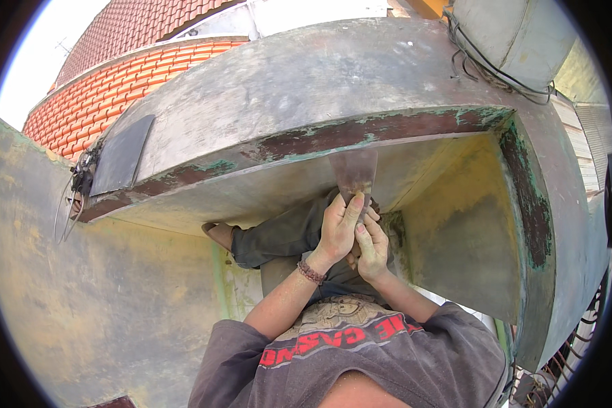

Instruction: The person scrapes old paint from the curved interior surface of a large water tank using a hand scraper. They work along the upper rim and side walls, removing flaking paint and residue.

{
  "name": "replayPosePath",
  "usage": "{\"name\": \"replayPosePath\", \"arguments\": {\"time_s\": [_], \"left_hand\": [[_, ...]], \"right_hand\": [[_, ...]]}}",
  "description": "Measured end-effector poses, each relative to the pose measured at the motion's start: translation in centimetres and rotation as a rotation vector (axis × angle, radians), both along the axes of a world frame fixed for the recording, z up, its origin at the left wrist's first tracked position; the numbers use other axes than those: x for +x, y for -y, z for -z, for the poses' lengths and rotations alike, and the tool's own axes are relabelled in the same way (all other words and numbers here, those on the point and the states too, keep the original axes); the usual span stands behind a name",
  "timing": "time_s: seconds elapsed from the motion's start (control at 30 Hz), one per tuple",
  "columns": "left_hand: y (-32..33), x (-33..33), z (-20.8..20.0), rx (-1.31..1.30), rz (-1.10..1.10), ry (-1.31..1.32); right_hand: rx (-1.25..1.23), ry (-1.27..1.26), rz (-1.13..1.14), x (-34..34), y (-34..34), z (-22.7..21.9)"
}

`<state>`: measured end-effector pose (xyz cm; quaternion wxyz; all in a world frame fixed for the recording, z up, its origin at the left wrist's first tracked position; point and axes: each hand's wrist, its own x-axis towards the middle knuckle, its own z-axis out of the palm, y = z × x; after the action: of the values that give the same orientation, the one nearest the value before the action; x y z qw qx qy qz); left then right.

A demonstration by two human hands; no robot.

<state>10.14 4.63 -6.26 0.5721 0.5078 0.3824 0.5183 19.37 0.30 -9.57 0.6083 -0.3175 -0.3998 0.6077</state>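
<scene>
A wide-bladed paint scraper (355, 168) points away from me, its blade edge up against the underside of the ledge's brown-painted lip (306, 144). My left hand (338, 228) is closed round the scraper near the base of the blade, with the thumb laid along it. Just below and to the right, my right hand (372, 248) is also closed on the scraper's handle, fingers curled round it. Most of the handle is hidden by my fingers. Green and bare patches show where the brown paint is broken along the lip.
My bent leg (279, 238) lies under the ledge. Yellowish-grey walls (115, 285) stand to the left and right. Loose cables (81, 180) hang beside a dark panel (122, 156) at far left; more wires (483, 64) lie by a grey box at upper right. Tiled roofs (122, 95) rise beyond.
</scene>
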Motion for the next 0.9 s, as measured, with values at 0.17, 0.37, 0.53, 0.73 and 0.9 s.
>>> {"name": "replayPosePath", "arguments": {"time_s": [0.17, 0.37, 0.53, 0.73, 0.9], "left_hand": [[-1.0, -0.6, 0.6, 0.059, -0.011, -0.057], [-0.7, 0.3, -0.2, 0.044, -0.052, -0.039], [-0.6, 0.8, -0.8, 0.021, -0.034, -0.042], [0.0, 1.1, -2.2, -0.038, -0.043, -0.052], [0.8, 1.1, -4.2, -0.155, -0.022, 0.022]], "right_hand": [[-0.032, -0.02, -0.006, -0.4, -1.0, 0.0], [0.016, -0.038, 0.024, -0.3, -0.7, 0.5], [-0.057, -0.055, 0.018, 0.0, -0.1, -1.2], [-0.121, -0.043, -0.006, 0.4, 0.7, -2.7], [-0.203, -0.007, -0.01, 0.3, 1.9, -6.0]]}}
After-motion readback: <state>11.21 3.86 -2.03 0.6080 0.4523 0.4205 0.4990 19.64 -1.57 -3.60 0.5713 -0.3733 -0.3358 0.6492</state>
